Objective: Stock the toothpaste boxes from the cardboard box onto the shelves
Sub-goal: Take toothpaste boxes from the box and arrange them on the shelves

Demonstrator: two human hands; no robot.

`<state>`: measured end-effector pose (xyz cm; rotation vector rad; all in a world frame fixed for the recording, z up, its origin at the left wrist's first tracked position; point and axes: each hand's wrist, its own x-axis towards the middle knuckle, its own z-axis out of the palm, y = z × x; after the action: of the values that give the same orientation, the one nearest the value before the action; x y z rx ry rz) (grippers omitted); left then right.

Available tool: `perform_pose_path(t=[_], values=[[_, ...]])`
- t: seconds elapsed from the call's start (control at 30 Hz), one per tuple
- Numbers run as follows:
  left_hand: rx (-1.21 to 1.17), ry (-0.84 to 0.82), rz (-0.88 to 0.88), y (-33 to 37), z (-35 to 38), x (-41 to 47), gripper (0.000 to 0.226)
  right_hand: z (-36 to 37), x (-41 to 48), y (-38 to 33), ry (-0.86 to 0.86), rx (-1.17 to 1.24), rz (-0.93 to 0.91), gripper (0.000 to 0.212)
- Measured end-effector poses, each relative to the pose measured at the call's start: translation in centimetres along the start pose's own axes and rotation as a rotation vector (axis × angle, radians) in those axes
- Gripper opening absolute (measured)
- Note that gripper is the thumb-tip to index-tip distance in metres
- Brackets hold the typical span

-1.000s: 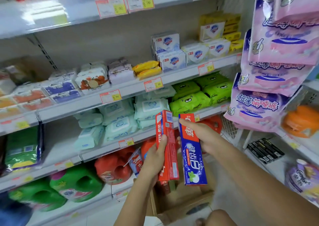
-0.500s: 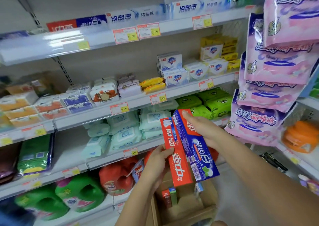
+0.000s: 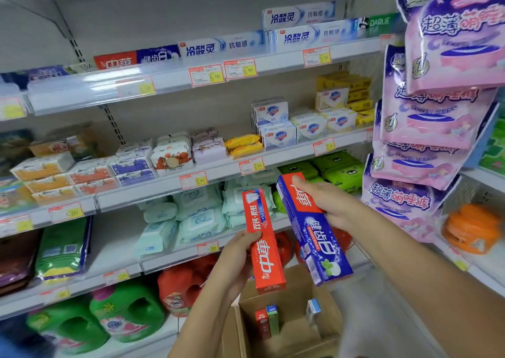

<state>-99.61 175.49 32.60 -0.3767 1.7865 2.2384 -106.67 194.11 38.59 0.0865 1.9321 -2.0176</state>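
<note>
On top shelf [image 3: 177, 83], toothpaste boxes [image 3: 237, 44] in a row, one stacked at right. On next shelf [image 3: 287, 156], soaps [image 3: 276, 136]. On third shelf [image 3: 175, 255], wipes [image 3: 196, 221]. Lowest, green jugs [image 3: 128, 314], red jugs [image 3: 183, 289].

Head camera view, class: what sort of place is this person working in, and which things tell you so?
Probably a shop's toiletries aisle: price tags along the shelves, stacked soap packs, and toothpaste boxes lined up on top.
</note>
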Motion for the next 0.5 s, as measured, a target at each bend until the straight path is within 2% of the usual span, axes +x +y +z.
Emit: perform_pose_path(t=[0.1, 0.2, 0.3, 0.37, 0.4, 0.5], values=[[0.049, -0.028, 0.020, 0.2, 0.4, -0.3, 0.027, 0.5, -0.2, 0.0, 0.029, 0.060, -0.015, 0.029], [0.109, -0.019, 0.050, 0.2, 1.5, -0.7, 0.035, 1.7, -0.4, 0.7, 0.092, 0.082, -0.039, 0.031], [0.169, -0.089, 0.065, 0.0, 3.1, -1.4, 0.051, 3.2, -0.4, 1.7, 0.183, 0.080, -0.043, 0.036], [0.196, -0.111, 0.074, -0.2, 3.7, -1.7, 0.047, 4.0, -0.7, 1.7, 0.208, 0.060, -0.034, 0.040], [0.188, -0.106, 0.074, -0.3, 3.8, -1.7, 0.049, 4.3, -1.0, 1.5, 0.200, 0.029, -0.035, 0.041], [0.119, -0.025, 0.117, -0.1, 3.6, -1.2, 0.076, 5.0, -1.8, 1.2, 0.080, -0.051, -0.077, 0.034]])
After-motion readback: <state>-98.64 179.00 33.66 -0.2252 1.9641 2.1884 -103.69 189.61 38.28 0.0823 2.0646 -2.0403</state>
